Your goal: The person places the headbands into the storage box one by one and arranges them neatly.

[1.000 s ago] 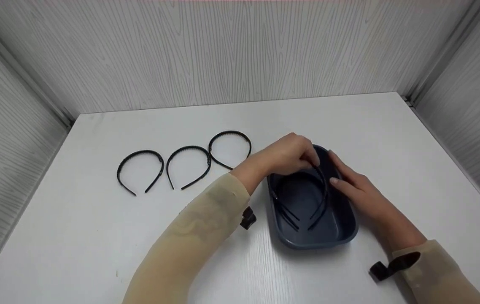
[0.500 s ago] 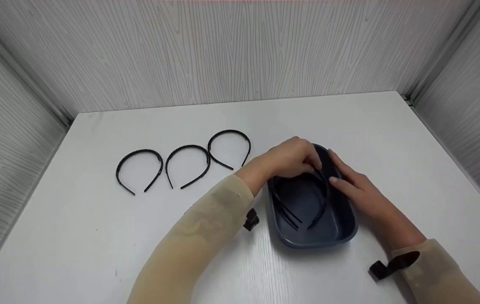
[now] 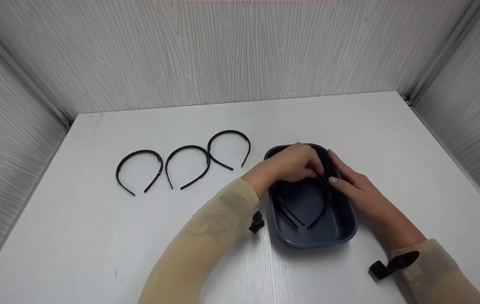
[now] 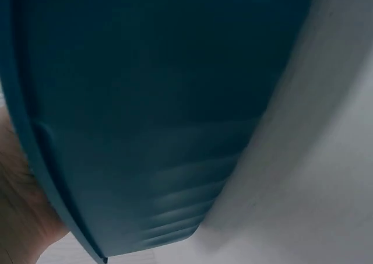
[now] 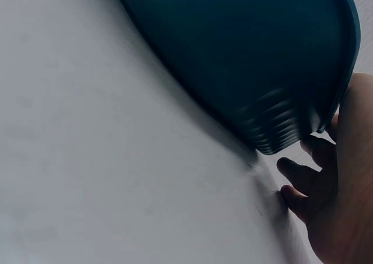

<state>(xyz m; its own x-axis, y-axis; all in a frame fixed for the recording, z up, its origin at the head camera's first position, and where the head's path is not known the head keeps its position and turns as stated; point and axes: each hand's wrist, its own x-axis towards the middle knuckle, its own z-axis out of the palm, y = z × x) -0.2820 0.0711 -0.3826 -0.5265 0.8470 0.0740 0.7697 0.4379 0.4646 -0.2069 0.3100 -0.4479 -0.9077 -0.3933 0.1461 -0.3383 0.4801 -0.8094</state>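
Observation:
In the head view my left hand (image 3: 297, 164) reaches into a dark blue plastic basin (image 3: 307, 245), pinching a black toothed headband (image 3: 328, 202) by its curved top. Its two ends point toward me, close over the basin floor. Other headband ends (image 3: 287, 216) show beside it; the rest of them is hidden under my hand. My right hand (image 3: 360, 192) rests at the basin's right rim, thumb over the edge and straight fingers along the outside. In the right wrist view, several loosely spread fingers (image 5: 298, 175) of that hand show near the ribbed end of the basin.
To the left of the basin, three more black headbands lie on the white table in a row: one at the left (image 3: 141, 151), one in the middle (image 3: 188, 147) and one at the right (image 3: 229, 131). Wood-grained panels (image 3: 231, 50) wall in the back and both sides.
My left hand has moved slightly right and lower into the basin, taking the headband down with it. My right hand, the basin and the headbands on the table stay put.

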